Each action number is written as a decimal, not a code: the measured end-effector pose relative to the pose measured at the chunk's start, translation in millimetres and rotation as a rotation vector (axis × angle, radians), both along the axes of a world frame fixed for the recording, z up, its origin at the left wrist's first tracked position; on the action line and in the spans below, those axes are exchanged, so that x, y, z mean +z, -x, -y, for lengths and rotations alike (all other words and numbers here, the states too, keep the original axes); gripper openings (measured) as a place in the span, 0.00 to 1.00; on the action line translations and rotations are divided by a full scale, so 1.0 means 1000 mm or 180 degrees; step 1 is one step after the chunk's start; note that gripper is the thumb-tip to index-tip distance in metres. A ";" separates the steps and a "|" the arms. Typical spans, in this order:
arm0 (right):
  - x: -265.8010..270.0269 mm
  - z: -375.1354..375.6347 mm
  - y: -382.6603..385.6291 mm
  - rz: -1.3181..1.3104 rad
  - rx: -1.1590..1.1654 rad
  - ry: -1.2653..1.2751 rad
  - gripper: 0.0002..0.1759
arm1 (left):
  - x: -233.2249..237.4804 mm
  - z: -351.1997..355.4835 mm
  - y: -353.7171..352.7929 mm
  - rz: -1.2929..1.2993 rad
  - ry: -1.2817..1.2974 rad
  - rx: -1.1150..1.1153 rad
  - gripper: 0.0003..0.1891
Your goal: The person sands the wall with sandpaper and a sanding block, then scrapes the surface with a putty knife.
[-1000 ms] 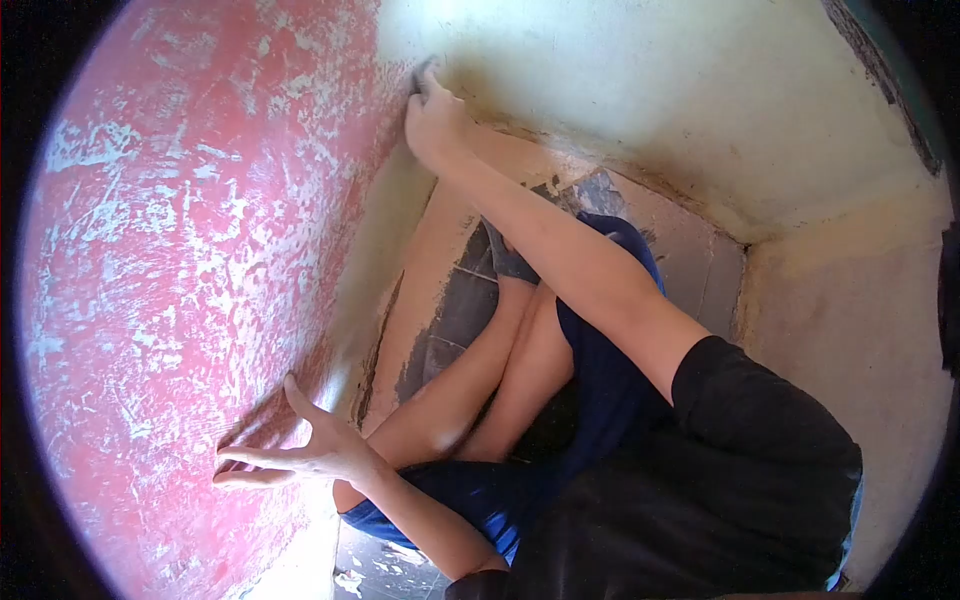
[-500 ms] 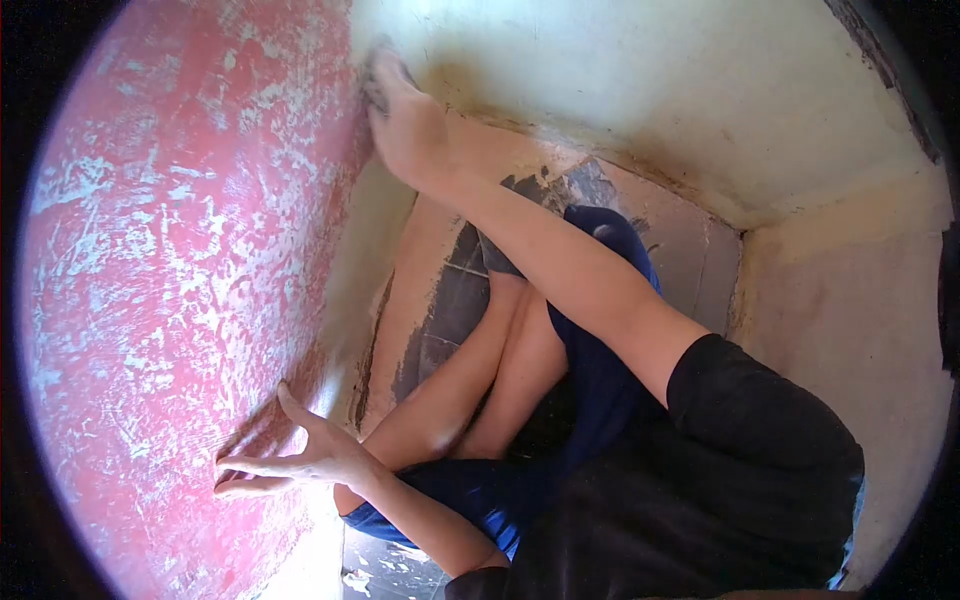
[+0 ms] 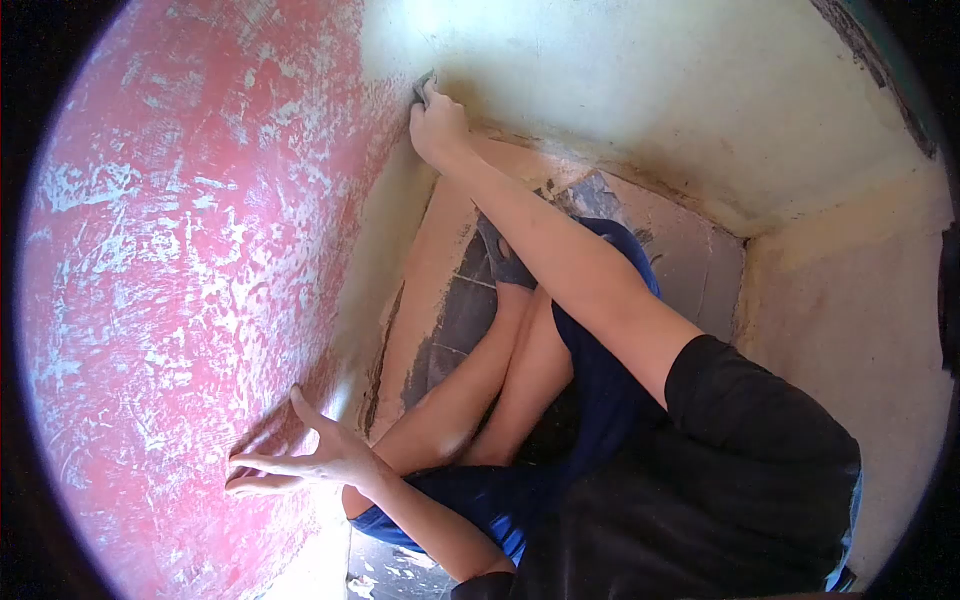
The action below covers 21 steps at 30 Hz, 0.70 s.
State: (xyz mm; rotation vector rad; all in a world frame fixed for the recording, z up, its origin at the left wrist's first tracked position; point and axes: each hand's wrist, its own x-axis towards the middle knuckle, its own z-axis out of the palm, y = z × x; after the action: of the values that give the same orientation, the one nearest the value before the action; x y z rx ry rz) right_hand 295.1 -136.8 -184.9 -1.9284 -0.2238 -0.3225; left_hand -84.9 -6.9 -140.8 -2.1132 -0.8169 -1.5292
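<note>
My right hand (image 3: 438, 128) is closed on a small dark grey pad (image 3: 423, 86), held where the pink wall (image 3: 170, 280) meets the pale wall (image 3: 640, 90). What the pad is made of is too small to tell. Lower down, my left hand (image 3: 315, 462) rests its fingertips against the pink wall, thumb and fingers spread, holding nothing. White patches and streaks mark the pink paint.
My crossed legs (image 3: 470, 390) fold over the floor between the walls. Dark tiles (image 3: 465, 310) show through a brownish coating. A beige wall (image 3: 840, 300) stands on the right.
My right hand has moved a little down and to the right, towards the corner, and the grey pad shows more clearly. My left hand keeps its place on the wall.
</note>
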 end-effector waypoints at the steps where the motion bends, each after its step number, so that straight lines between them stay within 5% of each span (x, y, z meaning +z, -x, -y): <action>1: 0.011 0.001 0.001 -0.0281 0.0058 0.0215 0.28 | 0.001 -0.001 -0.001 -0.0009 -0.0008 -0.0003 0.59; 2: 0.030 0.002 0.013 -0.0309 0.0057 0.0217 0.28 | 0.002 0.000 -0.001 -0.0002 -0.0004 -0.0027 0.58; 4: 0.063 0.004 0.048 0.1158 0.0227 0.0044 0.25 | -0.001 0.003 0.001 -0.0054 0.0038 -0.0070 0.58; 10: -0.017 0.002 -0.010 -0.0298 -0.0010 0.0286 0.24 | -0.001 -0.001 0.001 0.0011 -0.0048 -0.0006 0.59; 12: -0.001 0.001 -0.004 -0.0570 0.0008 0.0466 0.24 | 0.000 -0.001 -0.002 0.0044 0.0001 0.0007 0.59; 14: 0.051 0.008 0.036 0.0440 0.0129 0.0472 0.25 | -0.002 0.001 0.002 -0.0014 0.0110 0.0014 0.59; 15: 0.044 0.006 0.039 0.0396 0.0122 0.0496 0.25 | 0.000 0.001 0.001 -0.0032 0.0075 -0.0018 0.58; 17: 0.046 -0.005 0.037 0.1918 -0.0239 -0.0083 0.26 | 0.001 0.002 -0.001 0.0008 0.0022 -0.0050 0.58; 18: 0.038 -0.002 0.029 0.1951 -0.0240 -0.0097 0.26 | 0.001 0.003 0.000 0.0033 0.0098 -0.0044 0.58; 20: 0.013 0.007 0.007 -0.0371 0.0048 0.0377 0.29 | -0.001 0.000 -0.001 0.0096 0.0155 -0.0015 0.58; 21: 0.017 0.008 0.009 -0.0371 0.0054 0.0371 0.29 | -0.002 -0.002 0.001 0.0065 0.0076 -0.0052 0.58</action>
State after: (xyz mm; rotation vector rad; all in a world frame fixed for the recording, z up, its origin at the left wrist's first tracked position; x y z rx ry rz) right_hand 286.3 -144.7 -167.5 -2.0521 -0.1853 -0.1882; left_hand -85.8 -4.8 -142.4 -2.1296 -0.8307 -1.5592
